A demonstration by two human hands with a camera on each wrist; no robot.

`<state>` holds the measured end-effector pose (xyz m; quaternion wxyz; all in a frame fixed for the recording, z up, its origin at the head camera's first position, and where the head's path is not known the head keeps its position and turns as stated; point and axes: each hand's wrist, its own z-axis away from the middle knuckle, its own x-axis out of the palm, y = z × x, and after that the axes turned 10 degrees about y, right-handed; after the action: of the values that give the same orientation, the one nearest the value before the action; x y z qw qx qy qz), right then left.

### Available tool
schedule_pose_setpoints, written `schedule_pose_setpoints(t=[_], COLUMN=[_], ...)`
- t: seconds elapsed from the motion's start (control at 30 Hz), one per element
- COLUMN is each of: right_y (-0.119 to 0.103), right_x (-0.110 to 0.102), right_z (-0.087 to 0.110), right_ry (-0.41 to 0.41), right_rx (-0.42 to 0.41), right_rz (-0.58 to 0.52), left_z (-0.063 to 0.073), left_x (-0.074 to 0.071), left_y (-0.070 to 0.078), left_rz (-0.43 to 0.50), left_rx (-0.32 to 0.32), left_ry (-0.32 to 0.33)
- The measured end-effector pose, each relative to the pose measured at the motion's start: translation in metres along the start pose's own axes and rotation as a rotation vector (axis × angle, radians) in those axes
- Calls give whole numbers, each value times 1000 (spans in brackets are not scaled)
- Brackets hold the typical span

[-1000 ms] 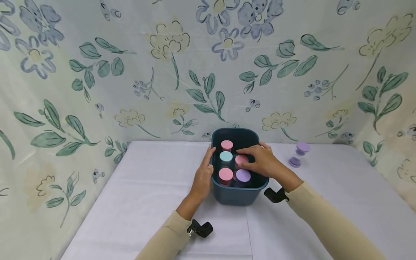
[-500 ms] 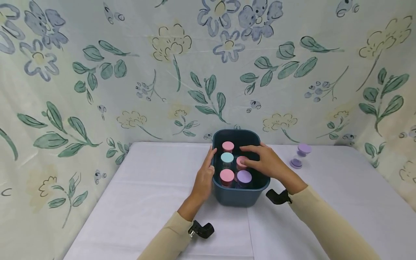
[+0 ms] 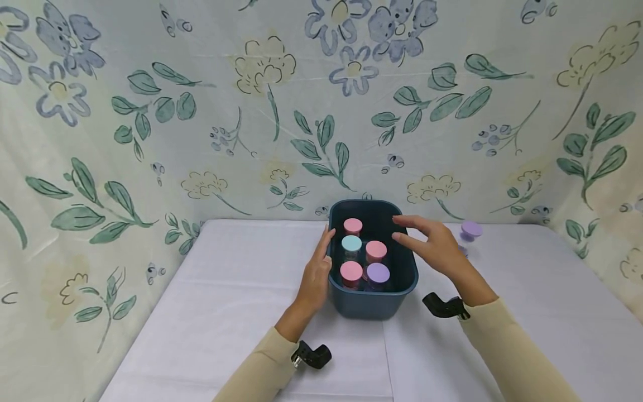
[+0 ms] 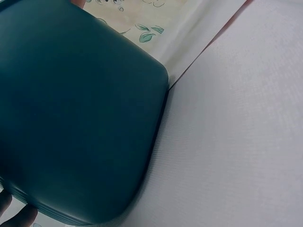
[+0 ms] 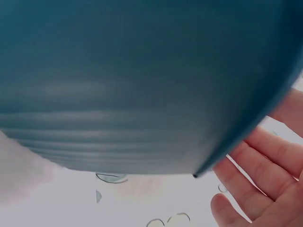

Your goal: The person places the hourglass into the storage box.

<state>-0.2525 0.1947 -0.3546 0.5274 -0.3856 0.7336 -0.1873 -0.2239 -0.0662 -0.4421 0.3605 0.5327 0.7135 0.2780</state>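
A dark blue plastic bin (image 3: 372,306) stands on the table, with several small sand timers inside. Pink-capped timers (image 3: 375,251) share it with a teal-capped timer (image 3: 351,244) and a purple-capped timer (image 3: 378,273). My left hand (image 3: 313,277) rests along the bin's left side, fingers extended, fingertips right at the rim; two of its fingertips show low in the left wrist view. Over the bin's right rim, my right hand (image 3: 434,248) has thumb and index finger spread apart and holds nothing. Its fingers (image 5: 258,170) show beyond the bin wall in the right wrist view.
Another sand timer with purple caps (image 3: 471,230) stands on the table right of the bin, partly hidden behind my right hand. A white cloth (image 3: 226,312) covers the table. A floral curtain (image 3: 276,111) hangs right behind the bin.
My right hand has let go of the pink-capped timer on the bin's right side and moved up and right to the rim. The left hand stays in place.
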Motion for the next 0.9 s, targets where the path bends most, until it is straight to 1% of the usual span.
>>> schedule_pose_setpoints(t=[0.33,0.77,0.9], right_y=[10,24,27], right_x=[-11,-32,-39], right_z=[3,-1,-3], right_ry=[116,247,298], right_rx=[9,117,159], right_rz=[-82,-93,-79], left_z=[0,-2,-3], left_x=[-2,-1,0], left_y=[0,0,-1], left_rz=[-22,-8,-8], left_rx=[-14,-19,-17], left_ry=[4,-3,-6])
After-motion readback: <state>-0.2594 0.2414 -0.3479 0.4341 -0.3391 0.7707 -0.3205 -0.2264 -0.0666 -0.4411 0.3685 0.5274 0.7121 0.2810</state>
